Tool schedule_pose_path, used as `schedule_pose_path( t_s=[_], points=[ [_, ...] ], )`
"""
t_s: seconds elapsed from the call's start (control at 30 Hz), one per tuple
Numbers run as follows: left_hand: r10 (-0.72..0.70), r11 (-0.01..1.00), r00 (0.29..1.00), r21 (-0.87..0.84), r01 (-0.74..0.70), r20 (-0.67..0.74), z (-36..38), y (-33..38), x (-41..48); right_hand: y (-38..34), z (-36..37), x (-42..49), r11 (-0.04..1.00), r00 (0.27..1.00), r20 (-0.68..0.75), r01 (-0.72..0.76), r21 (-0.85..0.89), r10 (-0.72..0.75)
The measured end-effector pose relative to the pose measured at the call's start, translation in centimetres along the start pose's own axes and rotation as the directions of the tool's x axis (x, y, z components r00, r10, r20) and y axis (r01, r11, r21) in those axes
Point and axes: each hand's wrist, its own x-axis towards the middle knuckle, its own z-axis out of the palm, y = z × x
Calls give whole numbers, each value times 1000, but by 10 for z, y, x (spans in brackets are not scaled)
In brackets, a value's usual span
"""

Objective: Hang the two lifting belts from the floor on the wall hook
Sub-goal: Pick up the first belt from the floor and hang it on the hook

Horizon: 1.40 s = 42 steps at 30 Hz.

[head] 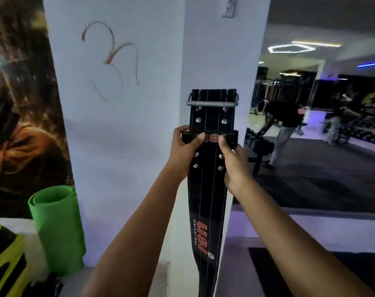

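A black lifting belt (208,202) with red USI lettering hangs upright in front of a white pillar (126,125), its metal buckle (212,100) at the top. My left hand (187,147) grips the belt's left edge at the keeper loop, thumb on the front. My right hand (232,161) grips its right edge at the same height. High on the pillar's right face is a white wall fitting (229,7), well above the buckle; I cannot tell whether it is the hook. Only one belt is in view.
A rolled green mat (58,228) leans at the pillar's left, beside a yellow and black bag (4,260). A large poster (21,103) covers the left wall. To the right the gym floor opens out, with people (283,129) and equipment.
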Motion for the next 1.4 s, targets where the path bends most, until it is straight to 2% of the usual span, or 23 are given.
schedule_pose_path(
  t_s=[0.17,0.33,0.57,0.67,0.77,0.93,1.0,1.17,1.23,1.4],
  points=[
    [85,986,990,135,-100,115,44,29,-8,-59,-22,-9,991,973,-209,110,71,-93],
    [46,966,978,239,-95,202,59,26,-24,-108,-35,-6,966,969,-182,197,171,-165],
    [132,975,964,144,-168,230,80,73,-13,-145,-37,-7,966,976,-141,188,180,-164],
    [4,975,951,210,-73,311,64,38,-37,-156,-37,-6,965,980,-118,181,188,-161],
    [-152,951,905,309,24,398,48,5,-55,-158,-40,-6,970,981,-98,183,162,-168],
    [-40,985,916,172,-32,399,61,38,-33,-159,-39,-6,976,983,-87,175,133,-164],
    [-61,986,915,168,-7,399,59,29,-36,-160,-39,-7,976,982,-90,174,133,-163],
    [-286,902,830,427,65,479,20,-43,-77,-156,-45,-11,976,982,-102,173,132,-160],
    [-306,883,823,466,58,479,16,-50,-80,-155,-46,-13,975,982,-102,172,140,-159],
    [-174,960,884,273,55,433,28,-27,-63,-158,-44,-15,967,977,-128,190,168,-170]
  ],
)
